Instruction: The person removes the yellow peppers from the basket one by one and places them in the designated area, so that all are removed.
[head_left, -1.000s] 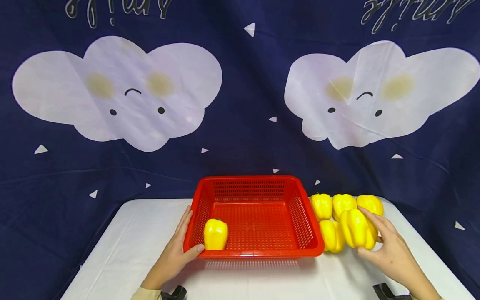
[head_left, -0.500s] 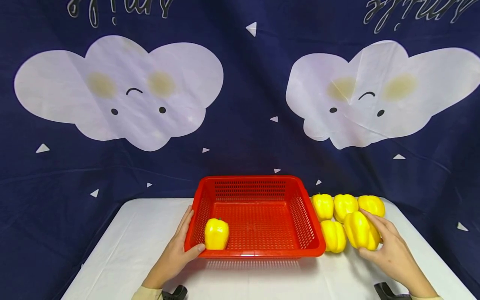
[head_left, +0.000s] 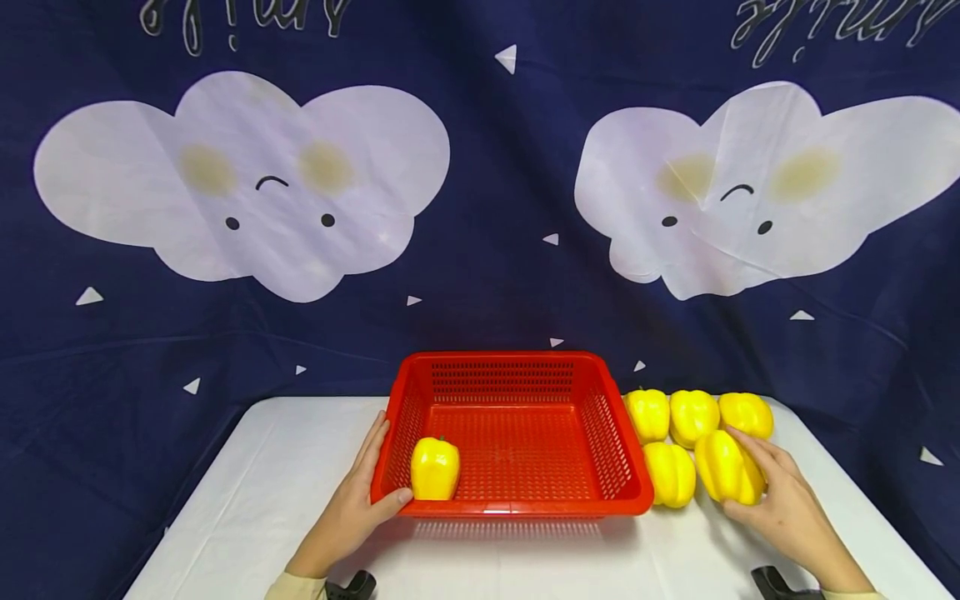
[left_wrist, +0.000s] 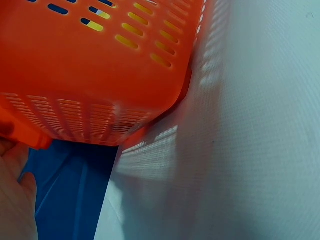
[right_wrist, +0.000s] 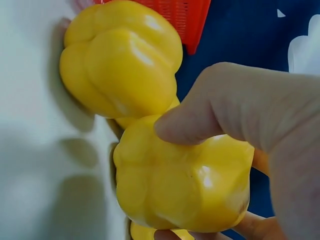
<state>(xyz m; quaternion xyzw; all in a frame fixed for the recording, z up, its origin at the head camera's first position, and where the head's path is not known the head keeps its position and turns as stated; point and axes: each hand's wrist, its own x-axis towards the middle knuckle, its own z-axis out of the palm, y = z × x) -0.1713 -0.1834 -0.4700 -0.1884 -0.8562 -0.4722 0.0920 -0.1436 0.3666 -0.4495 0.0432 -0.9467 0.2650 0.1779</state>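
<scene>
My left hand [head_left: 351,504] holds the left side of a red perforated basket [head_left: 525,507], with its thumb over the front rim corner and its fingers along the outer wall. Inside the basket, at the front left, stands one yellow bell pepper [head_left: 435,469]. At the right, my right hand [head_left: 783,500] grips another yellow bell pepper [head_left: 723,467] between thumb and fingers. In the right wrist view the thumb presses on this held bell pepper [right_wrist: 180,185], and a neighbouring bell pepper [right_wrist: 120,60] lies close against it.
Several more yellow bell peppers [head_left: 693,417] stand beside the basket's right wall, in a back row and a front row. A white cloth covers the table [head_left: 525,558]. Behind it hangs a dark blue curtain [head_left: 510,208] printed with clouds.
My right hand has moved slightly right and down with its bell pepper, toward the table. The left hand and basket stay put; the head view has shifted a little.
</scene>
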